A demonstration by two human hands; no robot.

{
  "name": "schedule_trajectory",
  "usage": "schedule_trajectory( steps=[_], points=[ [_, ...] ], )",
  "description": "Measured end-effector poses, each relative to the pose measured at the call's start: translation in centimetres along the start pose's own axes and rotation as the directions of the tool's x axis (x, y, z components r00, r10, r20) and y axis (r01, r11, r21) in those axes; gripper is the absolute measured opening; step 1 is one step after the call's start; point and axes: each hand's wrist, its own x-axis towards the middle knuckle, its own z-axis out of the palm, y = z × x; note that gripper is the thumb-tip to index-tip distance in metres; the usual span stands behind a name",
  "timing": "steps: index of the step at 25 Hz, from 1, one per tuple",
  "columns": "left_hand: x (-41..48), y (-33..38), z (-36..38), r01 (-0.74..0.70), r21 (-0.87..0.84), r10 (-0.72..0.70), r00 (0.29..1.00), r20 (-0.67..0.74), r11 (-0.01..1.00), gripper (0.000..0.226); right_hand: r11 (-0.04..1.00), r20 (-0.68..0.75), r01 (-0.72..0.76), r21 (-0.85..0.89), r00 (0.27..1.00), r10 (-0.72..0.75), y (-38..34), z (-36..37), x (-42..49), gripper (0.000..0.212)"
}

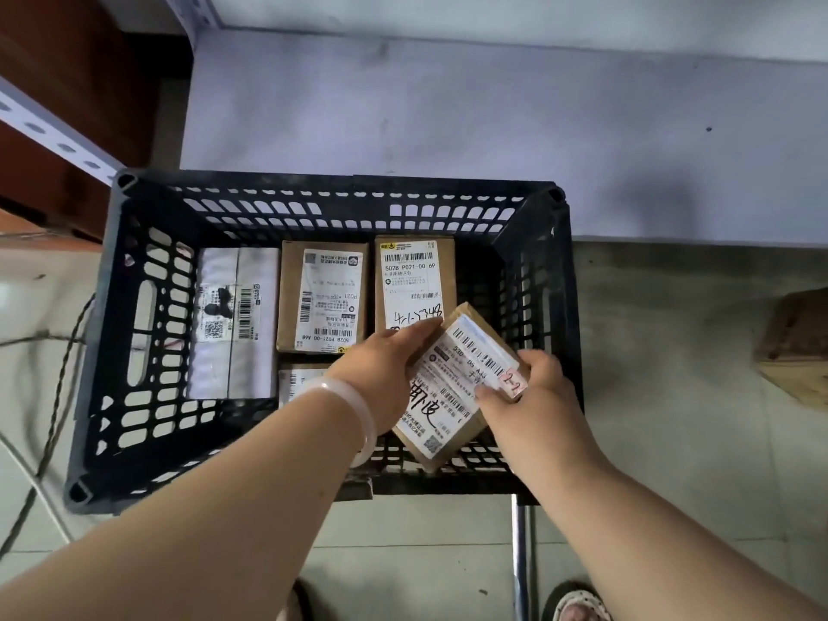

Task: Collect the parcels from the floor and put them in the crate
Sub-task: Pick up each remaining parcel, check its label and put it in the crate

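A black slotted plastic crate (112,307) stands on the floor below me. Both hands hold a small brown cardboard parcel (452,396) with a white shipping label, tilted over the crate's near right corner. My left hand (385,374) grips its left edge, and my right hand (533,396) pinches its right edge. Inside the crate lie a white plastic-wrapped parcel (237,320) at the left, a brown box (322,298) in the middle and another brown box (414,280) to its right. A further labelled parcel (300,383) shows partly under my left wrist.
A brown cardboard box (797,347) sits on the floor at the right edge. Metal shelving (58,141) rises at the upper left. Cables (49,396) run along the floor left of the crate. A metal pole (522,553) stands by the crate's near side, and my foot (578,602) is below.
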Motion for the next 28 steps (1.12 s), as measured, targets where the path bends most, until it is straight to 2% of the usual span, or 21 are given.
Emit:
schedule_trajectory(
  steps=[2,5,7,9,11,13,14,16,19,24,26,28],
  points=[
    [0.1,-0.1,0.0,-0.023,0.044,0.023,1.000,-0.002,0.999,0.054,0.993,0.019,-0.007,-0.118,1.000,0.009,-0.3,-0.4,0.2,0.043],
    [0.9,0.2,1.1,-0.064,0.105,0.075,0.992,-0.105,0.992,0.052,0.933,0.145,-0.003,-0.361,0.988,0.059,-0.8,-0.5,0.2,0.041],
    [1.3,0.6,2.2,-0.036,0.047,0.043,0.986,-0.162,0.998,0.047,0.880,0.180,-0.012,-0.475,0.977,0.111,-0.9,0.1,0.5,0.042],
    [0.9,0.3,3.4,0.059,-0.076,-0.073,0.977,-0.199,0.995,0.054,0.875,0.169,-0.065,-0.480,0.972,0.165,-0.7,0.8,1.4,0.042],
    [0.0,-0.8,4.2,0.213,-0.207,-0.255,0.946,-0.202,0.955,0.062,0.888,0.197,-0.137,-0.438,0.950,0.244,-0.6,1.5,2.4,0.044],
    [-0.5,-1.9,4.4,0.394,-0.294,-0.443,0.888,-0.122,0.871,0.063,0.908,0.273,-0.166,-0.385,0.919,0.284,-0.1,1.9,3.1,0.044],
    [-0.5,-2.3,4.6,0.436,-0.312,-0.473,0.879,-0.052,0.844,0.060,0.919,0.308,-0.158,-0.361,0.910,0.277,0.1,2.1,3.3,0.042],
    [-0.1,-2.3,4.9,0.419,-0.311,-0.422,0.905,0.061,0.853,0.053,0.932,0.337,-0.154,-0.329,0.903,0.268,0.3,2.5,3.4,0.040],
    [0.7,-1.7,4.7,0.392,-0.238,-0.372,0.920,0.126,0.889,0.053,0.933,0.374,-0.166,-0.319,0.883,0.285,0.5,3.1,4.0,0.041],
    [1.5,-1.2,5.2,0.328,0.067,-0.335,0.922,0.196,0.942,0.057,0.841,0.426,0.011,-0.542,0.866,0.263,0.7,4.3,5.1,0.042],
    [1.4,-0.9,5.2,0.347,0.071,-0.354,0.910,0.215,0.935,0.063,0.837,0.390,-0.026,-0.546,0.877,0.282,1.0,4.9,5.3,0.049],
    [0.7,-0.8,4.6,0.356,0.044,-0.357,0.912,0.202,0.934,0.064,0.895,0.309,-0.099,-0.436,0.917,0.252,1.0,4.6,4.6,0.055]
  ],
)
